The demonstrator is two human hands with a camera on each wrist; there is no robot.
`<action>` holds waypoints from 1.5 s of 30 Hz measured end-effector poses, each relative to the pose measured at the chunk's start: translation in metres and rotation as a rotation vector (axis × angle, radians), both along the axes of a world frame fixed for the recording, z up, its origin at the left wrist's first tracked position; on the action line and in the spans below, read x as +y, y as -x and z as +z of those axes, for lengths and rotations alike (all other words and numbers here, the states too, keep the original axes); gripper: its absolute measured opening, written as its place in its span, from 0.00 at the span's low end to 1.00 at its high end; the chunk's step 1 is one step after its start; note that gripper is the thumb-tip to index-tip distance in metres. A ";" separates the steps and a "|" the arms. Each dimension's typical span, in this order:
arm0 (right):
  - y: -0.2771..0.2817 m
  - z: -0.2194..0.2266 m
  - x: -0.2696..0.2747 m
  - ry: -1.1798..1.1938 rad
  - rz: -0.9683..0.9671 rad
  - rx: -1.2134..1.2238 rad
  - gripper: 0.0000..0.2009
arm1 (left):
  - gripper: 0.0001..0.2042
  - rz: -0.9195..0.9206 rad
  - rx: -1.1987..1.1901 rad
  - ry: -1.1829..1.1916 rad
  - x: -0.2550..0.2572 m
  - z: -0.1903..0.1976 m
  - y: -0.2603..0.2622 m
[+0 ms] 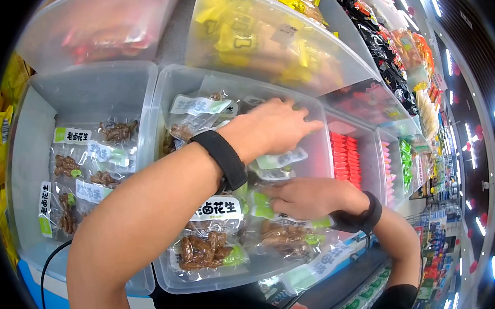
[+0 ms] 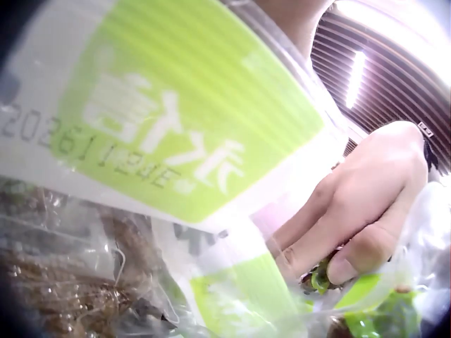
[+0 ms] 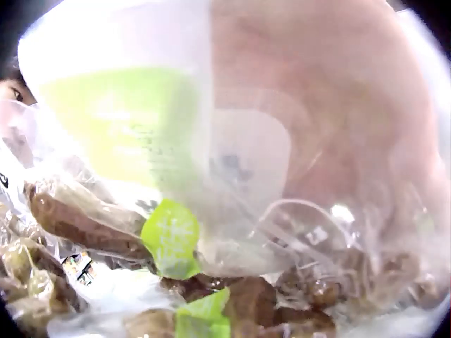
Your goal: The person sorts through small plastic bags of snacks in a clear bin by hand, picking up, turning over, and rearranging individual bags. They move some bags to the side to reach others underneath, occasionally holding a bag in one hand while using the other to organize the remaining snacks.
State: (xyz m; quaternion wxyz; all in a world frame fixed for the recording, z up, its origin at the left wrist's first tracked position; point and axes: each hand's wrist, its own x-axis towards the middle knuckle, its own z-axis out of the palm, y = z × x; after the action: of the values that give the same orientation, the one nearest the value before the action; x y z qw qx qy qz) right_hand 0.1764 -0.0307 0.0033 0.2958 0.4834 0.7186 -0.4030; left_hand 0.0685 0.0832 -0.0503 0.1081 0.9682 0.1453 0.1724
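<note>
A translucent plastic bin (image 1: 311,179) holds several clear peanut packets (image 1: 208,250) with white and green labels and brown contents. Over the bin's far right part reaches my left hand (image 1: 271,127), its fingers spread and bent down, with a white-labelled packet (image 1: 282,159) just below it. Nearer the front, my right hand (image 1: 312,198) pinches a green-labelled packet (image 1: 262,207). The left wrist view shows the thumb and fingers of the right hand (image 2: 359,211) closed together among the packets. Right by the right wrist lens, a packet (image 3: 127,134) covers much of the palm.
To the left, a second bin (image 1: 93,84) holds more of the same packets. Upper bins with yellow packs (image 1: 240,39) overhang the back. Red packs (image 1: 345,160) stand in a bin to the right, and store shelves (image 1: 438,222) run beyond. Dark cables hang in front.
</note>
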 end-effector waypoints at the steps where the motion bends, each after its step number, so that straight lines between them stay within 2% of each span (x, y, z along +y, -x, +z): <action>1: -0.001 -0.001 -0.001 0.023 -0.050 -0.031 0.29 | 0.33 0.003 -0.006 -0.001 0.000 0.000 0.000; 3: -0.006 -0.006 -0.007 0.048 -0.099 -0.063 0.30 | 0.33 0.007 -0.014 -0.001 0.000 0.001 0.000; 5: -0.017 -0.018 -0.018 -0.119 -0.100 -0.017 0.32 | 0.32 0.009 -0.011 -0.002 0.000 0.001 -0.001; 6: -0.023 -0.026 -0.020 -0.118 -0.099 -0.019 0.32 | 0.32 0.009 -0.013 -0.001 0.000 0.002 -0.001; 8: -0.033 -0.039 -0.022 -0.335 0.002 0.010 0.28 | 0.32 -0.002 -0.006 0.001 -0.001 0.005 0.001; 12: 0.002 0.006 -0.006 -0.150 -0.135 0.001 0.28 | 0.33 0.014 0.030 0.010 -0.003 0.007 0.002; 14: 0.011 0.015 -0.004 -0.083 -0.194 -0.096 0.26 | 0.41 0.005 0.084 -0.006 -0.005 0.005 0.005; 15: 0.011 0.015 -0.004 -0.082 -0.193 -0.096 0.26 | 0.41 0.006 0.083 -0.005 -0.005 0.006 0.007; 17: 0.008 0.015 -0.008 -0.062 -0.244 -0.105 0.26 | 0.54 -0.015 0.166 0.017 -0.006 0.009 0.009; 18: 0.002 0.010 -0.010 -0.060 -0.247 -0.106 0.26 | 0.54 -0.019 0.166 0.019 -0.009 0.010 0.011; 20: -0.012 -0.006 -0.016 -0.118 -0.140 0.061 0.27 | 0.61 0.009 0.258 -0.168 -0.020 0.010 0.016; 24: -0.015 -0.010 -0.022 -0.175 -0.158 0.099 0.29 | 0.60 0.053 0.273 -0.235 -0.026 0.000 0.007; 26: -0.018 -0.014 -0.023 -0.222 -0.123 0.073 0.31 | 0.55 0.080 0.216 -0.243 -0.024 -0.006 0.003; 27: -0.018 -0.013 -0.023 -0.222 -0.125 0.074 0.31 | 0.55 0.077 0.217 -0.243 -0.020 0.001 0.003; 29: -0.015 -0.010 -0.022 -0.220 -0.066 0.001 0.31 | 0.48 0.030 0.291 -0.015 -0.012 0.022 0.005; 30: -0.014 -0.009 -0.021 -0.219 -0.068 0.001 0.31 | 0.48 0.028 0.292 -0.014 -0.011 0.021 0.005; 32: -0.012 -0.007 -0.021 -0.216 -0.125 0.036 0.31 | 0.41 0.034 0.240 -0.089 -0.010 0.020 0.005; 36: -0.011 -0.007 -0.020 -0.294 -0.139 0.041 0.27 | 0.39 0.025 0.210 -0.073 -0.007 0.018 0.007; 38: 0.004 0.010 -0.006 -0.051 -0.261 -0.126 0.21 | 0.37 0.013 0.178 -0.053 -0.005 0.016 0.007; 39: 0.005 0.009 -0.007 -0.052 -0.260 -0.126 0.21 | 0.37 0.014 0.177 -0.054 -0.005 0.016 0.007; 41: 0.006 0.008 -0.013 -0.241 -0.290 -0.144 0.16 | 0.36 0.016 0.190 -0.052 -0.005 0.017 0.007; 42: 0.005 0.006 -0.016 -0.242 -0.289 -0.144 0.16 | 0.36 0.017 0.190 -0.053 -0.005 0.017 0.007; 44: 0.000 0.000 -0.024 -0.472 -0.159 -0.101 0.17 | 0.36 0.020 0.199 -0.033 -0.006 0.018 0.007; 45: 0.000 0.000 -0.024 -0.473 -0.159 -0.100 0.17 | 0.36 0.021 0.199 -0.034 -0.006 0.017 0.007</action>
State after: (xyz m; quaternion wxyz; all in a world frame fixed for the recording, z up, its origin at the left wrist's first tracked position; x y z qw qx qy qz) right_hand 0.1762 -0.0550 0.0031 0.1771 0.6136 0.7370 -0.2213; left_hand 0.0618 0.0774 -0.0333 0.0747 0.9807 0.1623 0.0790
